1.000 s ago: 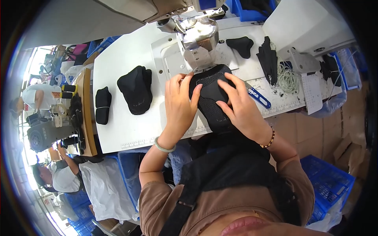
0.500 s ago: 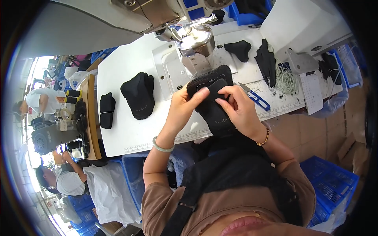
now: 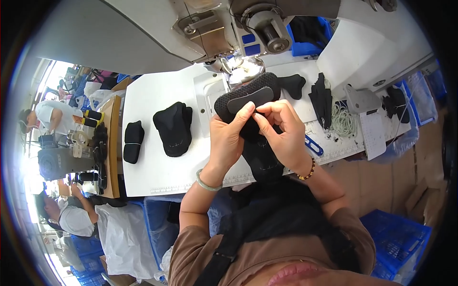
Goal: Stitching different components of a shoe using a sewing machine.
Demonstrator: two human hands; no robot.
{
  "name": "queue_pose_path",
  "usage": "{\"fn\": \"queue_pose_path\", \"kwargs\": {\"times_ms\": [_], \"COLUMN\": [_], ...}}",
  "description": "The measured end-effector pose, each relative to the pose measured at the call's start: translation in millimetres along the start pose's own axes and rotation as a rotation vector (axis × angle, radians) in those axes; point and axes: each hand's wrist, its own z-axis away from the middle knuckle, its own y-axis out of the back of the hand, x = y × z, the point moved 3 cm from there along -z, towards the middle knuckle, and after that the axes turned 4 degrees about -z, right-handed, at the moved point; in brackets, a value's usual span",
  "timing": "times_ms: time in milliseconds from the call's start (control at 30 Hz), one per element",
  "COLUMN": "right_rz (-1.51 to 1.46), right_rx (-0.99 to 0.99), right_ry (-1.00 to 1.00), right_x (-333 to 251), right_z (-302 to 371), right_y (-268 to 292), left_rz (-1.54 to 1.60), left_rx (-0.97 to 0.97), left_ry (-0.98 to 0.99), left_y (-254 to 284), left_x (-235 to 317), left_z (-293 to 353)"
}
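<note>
My left hand (image 3: pixel 230 136) is closed on a black fabric piece (image 3: pixel 220 106) with a mesh surface, its thumb pressing beside a smooth, dark, oblong patch (image 3: pixel 250 98). Against that thumb, my right hand (image 3: pixel 285 136) pinches thumb and forefinger together at the patch's lower edge; what lies between the fingertips is too small to make out. Below both hands hangs a black fabric part (image 3: pixel 263 159) with pale stitch marks; whether it joins the mesh piece is hidden. Thread snips with a blue handle (image 3: pixel 313 146) lie partly covered by my right hand.
A sewing machine (image 3: pixel 214 40) stands over the white table (image 3: pixel 143 180). At left lie a stack of black pieces (image 3: pixel 173 128) and a banded black bundle (image 3: pixel 133 141). Right are black strips (image 3: pixel 321 102) and tangled pale cord (image 3: pixel 343 121). A co-worker (image 3: pixel 71 214) sits at far left.
The mesh piece has tilted, showing more of its mesh face and the oblong patch. My right fingertips have come to my left thumb. The view has shifted, so the table appears lower.
</note>
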Motion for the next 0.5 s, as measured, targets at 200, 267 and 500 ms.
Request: {"fn": "queue_pose_path", "kwargs": {"times_ms": [200, 267, 500], "right_rz": [-0.043, -0.049, -0.062], "right_rx": [-0.008, -0.016, -0.058], "right_ry": [-0.017, -0.034, -0.095], "right_x": [4.6, 4.6, 5.9], "right_z": [-1.5, -2.5, -4.1], "right_y": [3.7, 3.8, 3.0], "left_rz": [0.011, 0.015, 0.021], "left_rx": [0.009, 0.002, 0.003], "left_ry": [0.074, 0.104, 0.101], "left_y": [-1.1, -0.8, 2.5], "left_x": [2.9, 4.1, 3.5], "left_z": [-3.2, -4.5, -5.7]}}
